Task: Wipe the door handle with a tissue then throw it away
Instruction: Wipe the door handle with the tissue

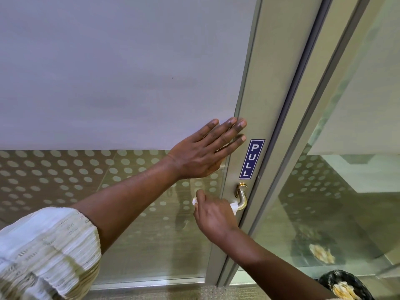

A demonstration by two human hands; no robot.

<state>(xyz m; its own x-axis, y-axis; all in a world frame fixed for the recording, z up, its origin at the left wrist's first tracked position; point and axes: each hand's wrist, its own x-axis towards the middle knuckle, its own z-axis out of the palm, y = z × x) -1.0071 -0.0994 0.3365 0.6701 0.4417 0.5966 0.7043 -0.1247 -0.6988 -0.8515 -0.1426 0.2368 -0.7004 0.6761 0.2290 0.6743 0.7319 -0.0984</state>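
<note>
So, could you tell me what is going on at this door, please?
A person is wiping the door handle. The right hand grips a white tissue wrapped around the handle's lever, while the left hand lies flat and open on the door just above, beside the PULL sign. A bin with a black liner stands by the floor at the lower right, already holding some crumpled paper; the tissue has not gone in yet.

The left hand (202, 151) is flat and open — fingers (227, 131) straight, spread a little, pointing up and right, forearm bare below a pale sleeve (46, 252). The right hand (213, 215) is lower — fingers curled closed, back toward the camera.
</note>
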